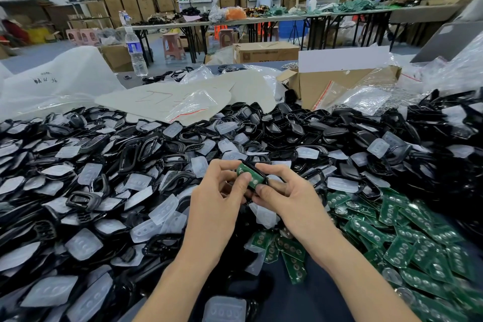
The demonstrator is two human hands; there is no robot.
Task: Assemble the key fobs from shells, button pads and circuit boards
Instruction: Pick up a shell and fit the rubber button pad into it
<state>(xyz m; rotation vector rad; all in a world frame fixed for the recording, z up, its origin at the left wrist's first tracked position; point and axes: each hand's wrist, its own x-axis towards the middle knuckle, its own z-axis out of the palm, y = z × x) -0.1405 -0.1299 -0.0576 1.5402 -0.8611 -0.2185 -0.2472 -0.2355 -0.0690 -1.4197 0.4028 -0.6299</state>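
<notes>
Both my hands hold one black key fob shell [257,167] above the table's middle, with a green circuit board [251,174] lying in it. My left hand [220,191] grips the shell's left side, its thumb pressing on the board. My right hand [285,191] grips the right side, thumb tip on the board's lower end. A big heap of black shells [136,154] mixed with translucent button pads [167,208] covers the table from left to far right. Loose green circuit boards [407,240] are piled at the right front.
Clear plastic bags [193,104] and an open cardboard box [337,81] lie behind the heap. A water bottle [134,52] stands at the back left. Farther off are long tables, stools, stacked cartons and a person at a workbench.
</notes>
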